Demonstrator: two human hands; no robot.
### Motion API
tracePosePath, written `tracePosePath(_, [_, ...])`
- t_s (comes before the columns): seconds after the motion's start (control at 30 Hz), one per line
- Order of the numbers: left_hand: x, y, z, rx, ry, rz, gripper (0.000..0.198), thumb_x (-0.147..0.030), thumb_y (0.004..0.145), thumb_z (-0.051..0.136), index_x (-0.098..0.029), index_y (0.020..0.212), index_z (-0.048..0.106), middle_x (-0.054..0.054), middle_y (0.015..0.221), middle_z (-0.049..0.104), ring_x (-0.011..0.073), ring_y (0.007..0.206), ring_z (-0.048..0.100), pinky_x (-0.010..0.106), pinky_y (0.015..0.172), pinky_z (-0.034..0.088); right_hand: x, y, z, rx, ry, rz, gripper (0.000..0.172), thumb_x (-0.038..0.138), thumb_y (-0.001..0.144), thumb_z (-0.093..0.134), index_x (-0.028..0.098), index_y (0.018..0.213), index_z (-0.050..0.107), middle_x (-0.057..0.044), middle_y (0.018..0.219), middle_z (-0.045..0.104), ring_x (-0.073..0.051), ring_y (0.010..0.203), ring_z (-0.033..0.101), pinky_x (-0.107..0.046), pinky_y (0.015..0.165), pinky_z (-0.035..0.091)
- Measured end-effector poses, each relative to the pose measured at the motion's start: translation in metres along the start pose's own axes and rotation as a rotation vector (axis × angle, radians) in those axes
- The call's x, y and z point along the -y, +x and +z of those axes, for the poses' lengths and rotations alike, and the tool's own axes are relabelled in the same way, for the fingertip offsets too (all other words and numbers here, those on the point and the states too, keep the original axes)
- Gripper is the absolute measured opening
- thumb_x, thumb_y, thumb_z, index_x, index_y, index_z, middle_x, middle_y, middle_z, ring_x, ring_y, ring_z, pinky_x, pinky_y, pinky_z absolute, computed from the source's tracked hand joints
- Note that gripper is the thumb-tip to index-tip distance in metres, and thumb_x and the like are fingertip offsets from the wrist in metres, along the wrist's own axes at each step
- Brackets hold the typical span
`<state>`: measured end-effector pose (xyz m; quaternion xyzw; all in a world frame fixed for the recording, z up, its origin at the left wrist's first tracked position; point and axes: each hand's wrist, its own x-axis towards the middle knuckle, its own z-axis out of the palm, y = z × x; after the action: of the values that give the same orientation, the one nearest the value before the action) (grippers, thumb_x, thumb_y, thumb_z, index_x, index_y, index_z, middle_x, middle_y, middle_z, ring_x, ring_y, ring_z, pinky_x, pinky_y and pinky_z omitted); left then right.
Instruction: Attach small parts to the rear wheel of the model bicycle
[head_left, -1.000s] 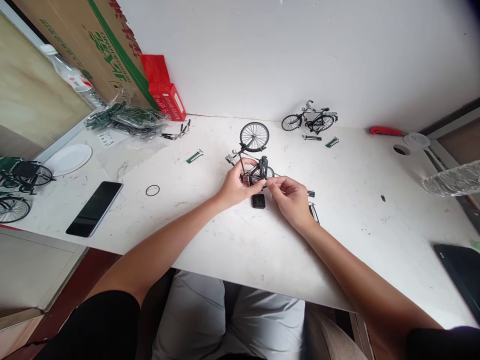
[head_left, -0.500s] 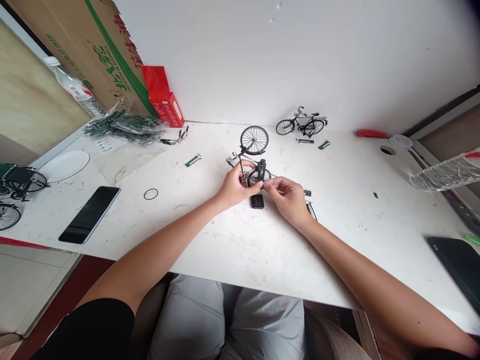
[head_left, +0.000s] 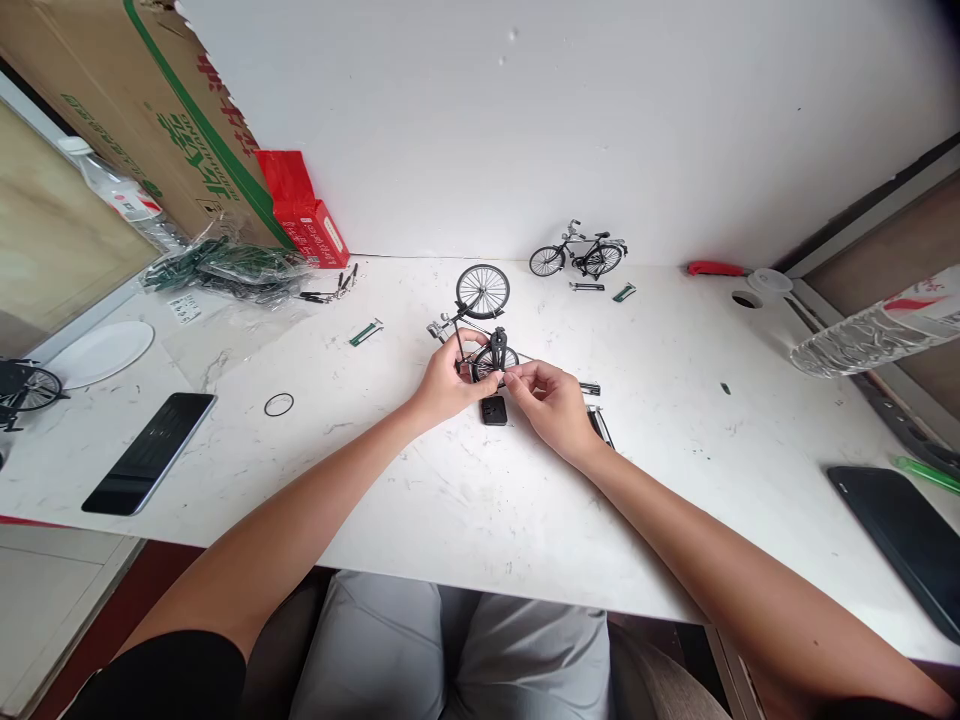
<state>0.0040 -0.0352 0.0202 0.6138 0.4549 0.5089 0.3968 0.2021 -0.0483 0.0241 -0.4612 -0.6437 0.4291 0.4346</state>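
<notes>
At 2 hands (head_left: 441,390); 1 black model bicycle (head_left: 499,345)

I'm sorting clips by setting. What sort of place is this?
Probably an indoor workspace, perhaps in a home or small workshop: a model bicycle in the left hand, another bicycle near the wall, and a phone on the white table.

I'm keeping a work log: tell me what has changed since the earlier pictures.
Only the view has visibly shifted, so the tabletop things sit further left in it. Nothing was visibly taken or released: the left hand still holds the black model bicycle, the right hand stays close beside. The smartphone lies as before.
</notes>
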Motion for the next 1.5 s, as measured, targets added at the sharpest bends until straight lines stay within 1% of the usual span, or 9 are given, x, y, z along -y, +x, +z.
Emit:
tracePosePath(0.2, [0.006,0.004,0.0,-0.033,-0.065,-0.013,0.051,-0.033,0.078,0.088,-0.022,0.119,0.06,0.001,0.09,0.072,0.0118,0.075,0.067,0.025,0.068,0.054,0.007,0.001,-0.01,-0.003,-0.253,-0.141,0.025,0.042,0.103,0.063,0.021,0.106,0.077,-0.001,0.075,0.065,-0.018,0.069,0.057,-0.035,0.067,0.047])
tracePosePath(0.3, [0.008,0.006,-0.002,-0.072,-0.085,-0.048,0.053,-0.035,0.077,0.089,-0.022,0.119,0.059,0.001,0.089,0.073,0.0125,0.074,0.068,0.026,0.068,0.056,0.012,0.006,-0.024,-0.132,-0.607,-0.295,0.022,0.033,0.103,0.061,0.022,0.105,0.079,-0.009,0.093,0.075,-0.027,0.092,0.063,-0.04,0.072,0.048])
tracePosePath(0.4, [0.009,0.008,-0.004,-0.118,-0.081,-0.072,0.053,-0.035,0.077,0.09,-0.023,0.118,0.059,0.002,0.096,0.074,0.012,0.076,0.07,0.025,0.07,0.057,0.01,0.013,-0.037,-0.201,-0.866,-0.375,0.025,0.032,0.102,0.062,0.02,0.109,0.083,-0.016,0.11,0.076,-0.037,0.109,0.058,-0.048,0.078,0.048])
tracePosePath(0.57, [0.01,0.009,-0.007,-0.139,-0.084,-0.098,0.057,-0.037,0.077,0.09,-0.023,0.121,0.058,0.004,0.102,0.075,0.0132,0.081,0.072,0.027,0.073,0.061,-0.002,0.018,-0.045,-0.145,-1.063,-0.322,0.023,0.029,0.1,0.066,0.018,0.108,0.085,-0.021,0.124,0.074,-0.045,0.12,0.051,-0.057,0.083,0.045])
tracePosePath(0.7, [0.011,0.008,-0.006,-0.139,-0.099,-0.1,0.057,-0.035,0.076,0.091,-0.022,0.12,0.058,0.003,0.1,0.075,0.0132,0.082,0.073,0.027,0.075,0.062,-0.009,0.021,-0.043,-0.084,-1.055,-0.242,0.021,0.025,0.101,0.064,0.017,0.099,0.084,-0.02,0.113,0.076,-0.043,0.116,0.053,-0.055,0.083,0.043])
tracePosePath(0.83, [0.011,0.009,-0.006,-0.128,-0.144,-0.102,0.058,-0.034,0.075,0.091,-0.023,0.121,0.057,0.001,0.098,0.074,0.0125,0.079,0.073,0.026,0.073,0.062,-0.014,0.025,-0.041,-0.09,-1.034,-0.286,0.026,0.021,0.103,0.055,0.018,0.093,0.079,-0.02,0.104,0.078,-0.041,0.112,0.055,-0.054,0.083,0.043])
tracePosePath(1.0, [0.009,0.01,-0.006,-0.137,-0.119,-0.108,0.056,-0.032,0.075,0.09,-0.023,0.12,0.058,0.002,0.099,0.074,0.0125,0.08,0.072,0.025,0.071,0.058,-0.01,0.025,-0.04,-0.141,-0.932,-0.342,0.026,0.023,0.108,0.049,0.019,0.104,0.075,-0.015,0.1,0.081,-0.038,0.113,0.061,-0.054,0.09,0.045])
tracePosePath(1.13, [0.008,0.01,-0.006,-0.161,-0.069,-0.114,0.054,-0.032,0.076,0.089,-0.023,0.12,0.058,0.002,0.1,0.074,0.0116,0.078,0.068,0.024,0.069,0.053,-0.002,0.021,-0.035,-0.193,-0.797,-0.409,0.026,0.03,0.111,0.05,0.02,0.112,0.074,-0.012,0.104,0.079,-0.031,0.1,0.062,-0.046,0.082,0.049])
tracePosePath(1.5, [0.014,0.012,-0.005,-0.176,-0.076,-0.088,0.052,-0.033,0.078,0.087,-0.023,0.12,0.059,0.004,0.104,0.074,0.0133,0.081,0.068,0.027,0.074,0.053,0.001,0.01,-0.025,-0.225,-0.513,-0.554,0.021,0.033,0.107,0.063,0.024,0.115,0.081,-0.011,0.099,0.076,-0.025,0.093,0.066,-0.041,0.071,0.057])
